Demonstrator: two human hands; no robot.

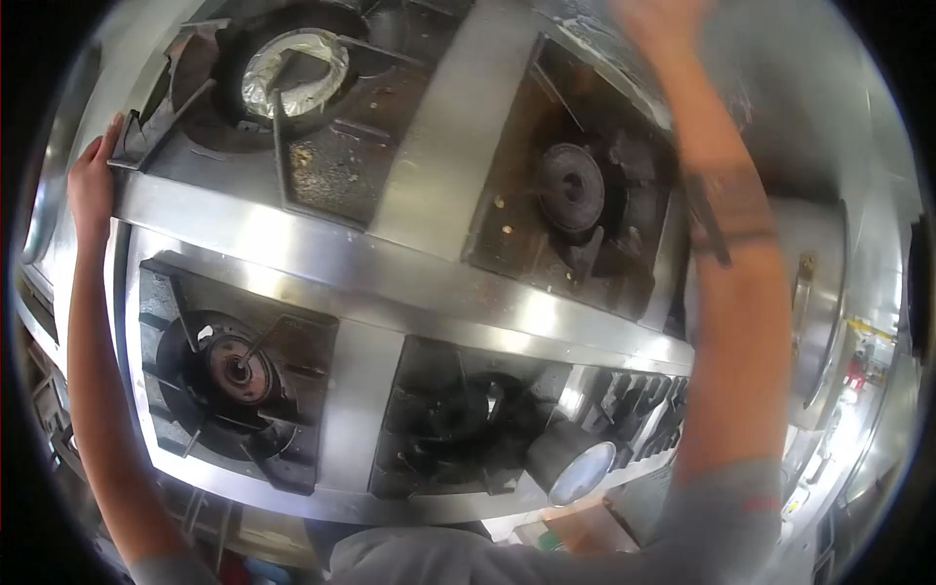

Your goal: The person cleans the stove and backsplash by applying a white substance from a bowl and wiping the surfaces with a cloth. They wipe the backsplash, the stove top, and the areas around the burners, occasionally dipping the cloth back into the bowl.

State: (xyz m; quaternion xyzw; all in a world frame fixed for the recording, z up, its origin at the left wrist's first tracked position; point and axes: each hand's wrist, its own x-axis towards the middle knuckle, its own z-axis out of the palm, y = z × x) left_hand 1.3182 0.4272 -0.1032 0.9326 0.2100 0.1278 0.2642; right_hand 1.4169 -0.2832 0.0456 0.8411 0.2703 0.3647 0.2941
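My left hand (92,185) rests at the left edge of a steel gas stove (234,216), beside the corner of a black pan grate (136,146). Its visible fingers are stretched out and grip nothing I can see. My right arm reaches far forward across the stove's right side. At the top edge of the view my right hand (668,19) is smeared by motion and partly cut off, near the steel surface behind the back right burner (571,188). Whether it holds anything is hidden. Foil (261,83) rings the back left burner.
Two front burners, left (239,369) and right (458,405), sit nearer my body. A small metal pot (575,463) stands at the front right, by a row of dark slats (648,409). Food crumbs dot the back burner trays. A large steel vessel (817,292) is at the right.
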